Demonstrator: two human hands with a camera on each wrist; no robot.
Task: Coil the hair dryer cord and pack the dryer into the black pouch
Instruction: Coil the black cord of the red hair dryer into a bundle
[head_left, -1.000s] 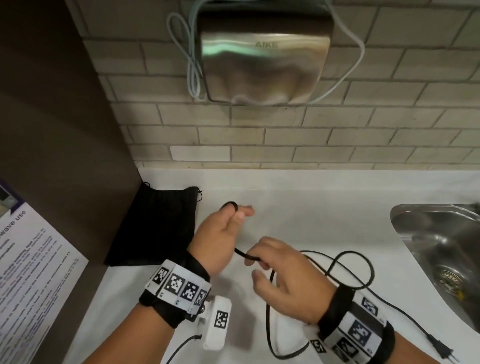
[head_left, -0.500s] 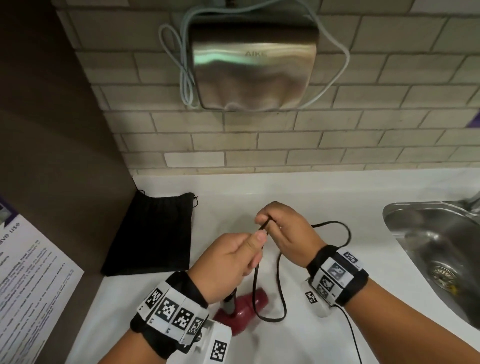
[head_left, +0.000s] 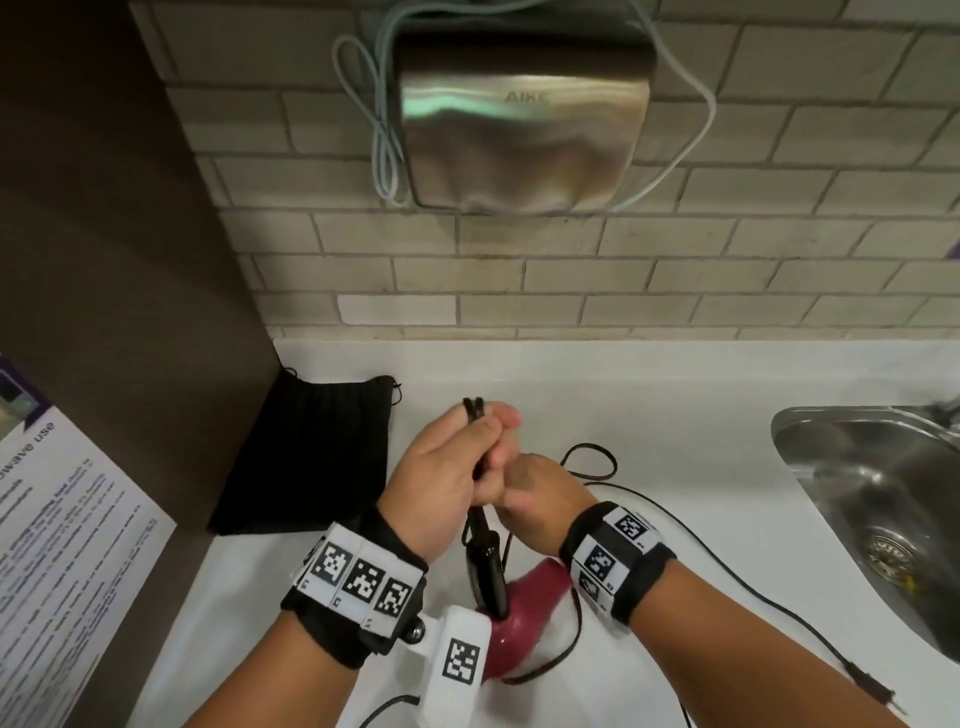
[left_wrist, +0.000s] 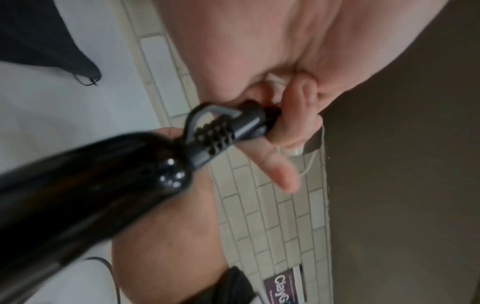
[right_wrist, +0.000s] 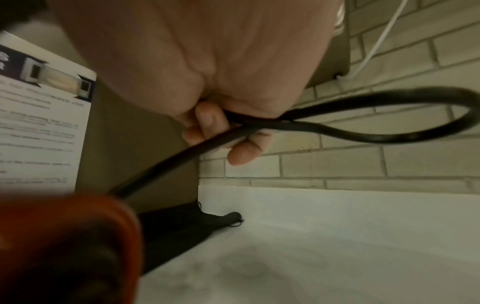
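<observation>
My left hand (head_left: 485, 434) grips a folded bundle of the black cord (head_left: 474, 409), whose bends stick up above the fist. Right beside and below it, my right hand (head_left: 511, 486) pinches the cord (right_wrist: 389, 137), and a loop trails off to the right. The hair dryer's maroon body (head_left: 524, 629) lies low between my wrists, its black handle (head_left: 485, 569) pointing up towards the left hand. In the left wrist view the handle (left_wrist: 78, 195) and its ribbed cord collar (left_wrist: 223, 131) meet my fingers (left_wrist: 293, 123). The black pouch (head_left: 311, 452) lies flat at the counter's back left.
Loose cord (head_left: 592, 462) runs across the white counter (head_left: 675, 415) to the plug (head_left: 872, 696) at the front right. A steel sink (head_left: 810, 467) is on the right. A wall hand dryer (head_left: 524, 119) hangs above. A brown side panel with a notice (head_left: 62, 545) closes off the left.
My left hand has risen with more folded cord in its fist. My right hand has come back from beyond the left hand to just below it.
</observation>
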